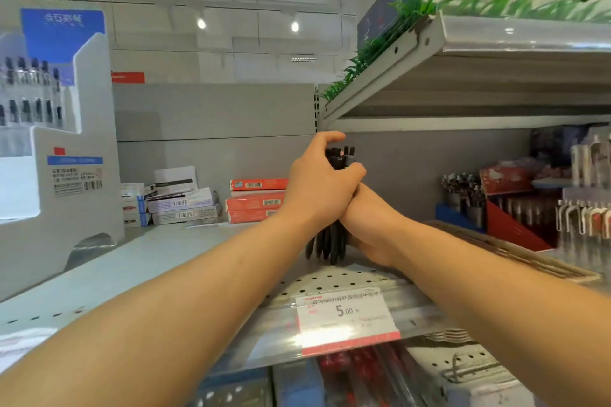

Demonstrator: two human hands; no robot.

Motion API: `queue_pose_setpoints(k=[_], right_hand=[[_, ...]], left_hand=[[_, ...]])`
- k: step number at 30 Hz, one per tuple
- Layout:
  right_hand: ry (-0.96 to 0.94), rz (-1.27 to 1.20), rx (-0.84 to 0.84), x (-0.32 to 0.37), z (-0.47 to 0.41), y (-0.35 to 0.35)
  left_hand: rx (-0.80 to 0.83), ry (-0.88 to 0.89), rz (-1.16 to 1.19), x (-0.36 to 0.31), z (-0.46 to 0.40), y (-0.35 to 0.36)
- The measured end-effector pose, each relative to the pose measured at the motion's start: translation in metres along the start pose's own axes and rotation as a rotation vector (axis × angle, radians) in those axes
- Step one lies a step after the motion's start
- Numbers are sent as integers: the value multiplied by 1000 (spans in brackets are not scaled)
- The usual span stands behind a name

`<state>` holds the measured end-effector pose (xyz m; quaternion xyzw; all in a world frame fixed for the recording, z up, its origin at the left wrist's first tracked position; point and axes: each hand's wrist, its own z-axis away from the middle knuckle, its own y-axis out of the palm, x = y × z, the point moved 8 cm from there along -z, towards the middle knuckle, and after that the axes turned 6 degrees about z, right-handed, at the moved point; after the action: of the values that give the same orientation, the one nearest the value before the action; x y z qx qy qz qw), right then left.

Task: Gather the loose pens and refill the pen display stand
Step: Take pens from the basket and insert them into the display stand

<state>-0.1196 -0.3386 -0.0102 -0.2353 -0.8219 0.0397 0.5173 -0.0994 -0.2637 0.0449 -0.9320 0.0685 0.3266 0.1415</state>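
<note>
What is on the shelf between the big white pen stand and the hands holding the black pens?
In the head view, stacked small boxes lie there: white and blue boxes nearer the pen stand, then red boxes beside the left hand.

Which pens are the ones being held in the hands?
The black pens, bunched upright between the left hand and right hand. The pens in the white display stand and the red rack sit untouched.

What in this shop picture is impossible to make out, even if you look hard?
Head view only:
- How many pens are in the bundle of black pens: the left hand and right hand cover its middle.
- The price tag small print: glare and blur.
- The white display stand: cut off by the left edge.
</note>
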Motion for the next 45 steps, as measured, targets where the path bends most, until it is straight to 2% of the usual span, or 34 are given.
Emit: queue_pose_setpoints(k=[2, 7, 10, 12, 14, 17, 19, 21, 26, 32, 34, 39, 42, 45], right_hand=[[-20, -30, 14, 2, 8, 4], [-59, -267, 56, 13, 29, 11], [-32, -271, -37, 15, 45, -5], [37, -406, -83, 12, 65, -19], [71, -591, -79, 8, 92, -30], [111, -864, -26, 0, 136, -39], [140, -959, 50, -10, 171, -35], [159, -994, 116, -25, 206, -24], [307, -1049, 218, -69, 285, 22], [627, -1186, 533, -76, 381, 126], [726, -1212, 629, -69, 410, 164], [836, -1072, 843, -29, 489, 263], [830, -951, 946, 11, 544, 327], [863, -902, 1071, 52, 598, 392]], left_hand=[[-64, -14, 83, 0, 6, -1], [-29, -81, 91, -12, 26, 5], [-116, -20, 135, -35, 50, 5], [-206, 31, 199, -51, 74, 6], [-319, 36, 328, -64, 106, 7], [-468, -28, 670, -63, 166, 25], [-548, -106, 884, -57, 207, 52], [-680, -193, 985, -47, 249, 75], [-999, -367, 962, -23, 352, 72], [-1235, -569, 787, -7, 479, 20], [-1322, -569, 697, -14, 520, -7], [-1609, -559, 402, -55, 621, -95], [-1698, -483, 354, -83, 680, -154], [-1800, -482, 343, -114, 741, -209]])
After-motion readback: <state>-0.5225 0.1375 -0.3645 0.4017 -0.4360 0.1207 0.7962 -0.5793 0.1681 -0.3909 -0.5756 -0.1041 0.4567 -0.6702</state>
